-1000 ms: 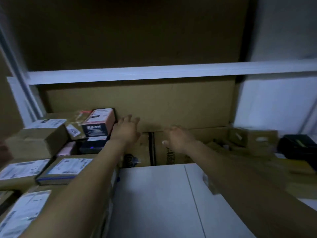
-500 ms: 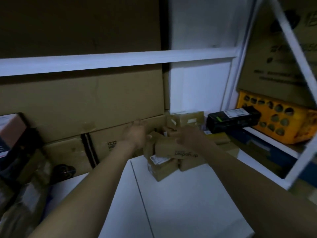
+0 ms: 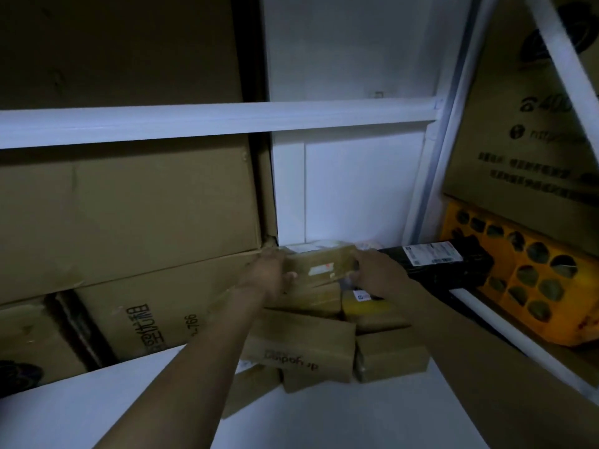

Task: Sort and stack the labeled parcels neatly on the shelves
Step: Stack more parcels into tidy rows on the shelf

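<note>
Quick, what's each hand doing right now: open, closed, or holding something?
Left hand: holds the left end of the top brown box.
Right hand: holds the right end of the same box.

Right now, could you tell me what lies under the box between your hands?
Under the box sit brown parcels and a yellow parcel. The left hand and right hand hide whether it rests on them.

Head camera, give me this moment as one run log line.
top parcel: atop pile, held at both ends | left hand: grips left end | right hand: grips right end
</note>
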